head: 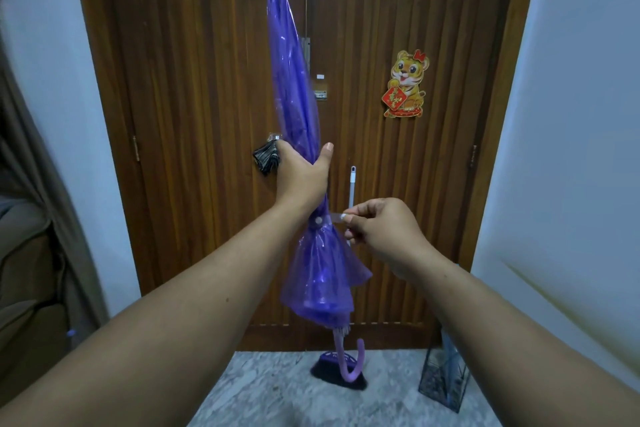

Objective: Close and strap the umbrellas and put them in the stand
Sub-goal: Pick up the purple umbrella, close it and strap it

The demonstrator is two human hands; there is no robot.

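I had one head-worn wide-angle view, looking forward and slightly down, close over both forearms, facing the wooden door [207, 114] squarely with the floor [277, 392] at bottom.

The left hand [301, 173] grips the folded purple umbrella [294, 80], held tip toward twelve o'clock and hooked handle toward six. At three o'clock of it the right hand [381, 232] pinches the strap [334, 216]. The stand [445, 374] sits on the floor at five o'clock.

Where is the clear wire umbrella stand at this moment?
In the head view, the clear wire umbrella stand is on the grey floor at lower right, before the wooden door, right of the purple broom head.
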